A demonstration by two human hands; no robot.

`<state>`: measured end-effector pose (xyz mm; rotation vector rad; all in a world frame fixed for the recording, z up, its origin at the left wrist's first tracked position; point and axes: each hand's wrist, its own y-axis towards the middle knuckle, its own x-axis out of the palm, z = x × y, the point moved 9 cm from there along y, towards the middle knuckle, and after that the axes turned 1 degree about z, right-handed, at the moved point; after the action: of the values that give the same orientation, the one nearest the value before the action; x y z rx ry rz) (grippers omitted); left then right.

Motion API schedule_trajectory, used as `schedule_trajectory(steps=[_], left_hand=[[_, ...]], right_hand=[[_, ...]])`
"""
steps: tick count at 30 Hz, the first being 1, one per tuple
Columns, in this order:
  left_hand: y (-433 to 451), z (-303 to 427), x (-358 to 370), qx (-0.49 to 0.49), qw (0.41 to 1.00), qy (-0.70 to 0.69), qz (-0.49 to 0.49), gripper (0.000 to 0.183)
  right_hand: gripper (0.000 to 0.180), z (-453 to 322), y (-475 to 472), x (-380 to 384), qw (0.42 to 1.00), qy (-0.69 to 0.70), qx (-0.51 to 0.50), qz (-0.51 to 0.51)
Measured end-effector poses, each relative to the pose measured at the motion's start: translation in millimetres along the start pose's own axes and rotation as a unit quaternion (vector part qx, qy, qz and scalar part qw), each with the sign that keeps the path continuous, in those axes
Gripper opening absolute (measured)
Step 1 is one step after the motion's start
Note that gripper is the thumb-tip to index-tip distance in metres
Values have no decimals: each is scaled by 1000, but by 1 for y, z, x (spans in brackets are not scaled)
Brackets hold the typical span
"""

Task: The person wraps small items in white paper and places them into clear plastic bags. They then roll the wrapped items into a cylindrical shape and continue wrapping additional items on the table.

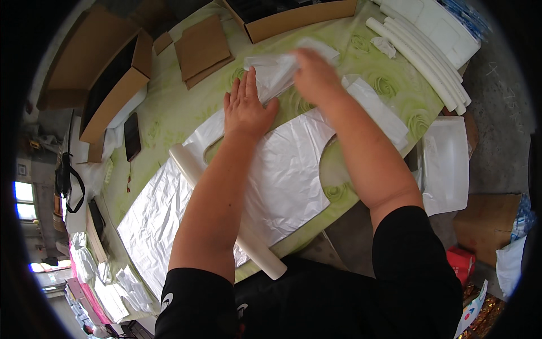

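My left hand (250,108) lies palm down, fingers extended, at the top edge of a spread white plastic bag (288,178) and touching a translucent plastic sheet (269,74). My right hand (315,76) is blurred and reaches over the right part of that sheet; whether it grips the plastic cannot be told. Below my left forearm a white tube (262,256) lies across the bag, partly hidden by the arm. Another folded white plastic bag (379,110) lies to the right, beyond my right forearm.
A flowered green tablecloth (156,127) covers the table. On it are cardboard pieces (203,51), an open cardboard box (300,21), another box (116,89), a phone (132,136) and several white tubes (419,63). A white foam box (446,165) stands beyond the right edge.
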<state>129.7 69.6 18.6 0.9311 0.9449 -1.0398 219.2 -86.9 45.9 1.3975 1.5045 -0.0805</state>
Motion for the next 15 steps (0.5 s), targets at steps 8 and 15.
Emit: schedule_trajectory(steps=[8, 15], left_hand=[[-2, -13, -4, -32, 999, -23, 36, 85], [9, -30, -3, -66, 983, -171, 32, 58]], right_hand=[[40, -3, 4, -9, 976, 100, 109, -161], [33, 18, -3, -24, 961, -244, 48, 122]])
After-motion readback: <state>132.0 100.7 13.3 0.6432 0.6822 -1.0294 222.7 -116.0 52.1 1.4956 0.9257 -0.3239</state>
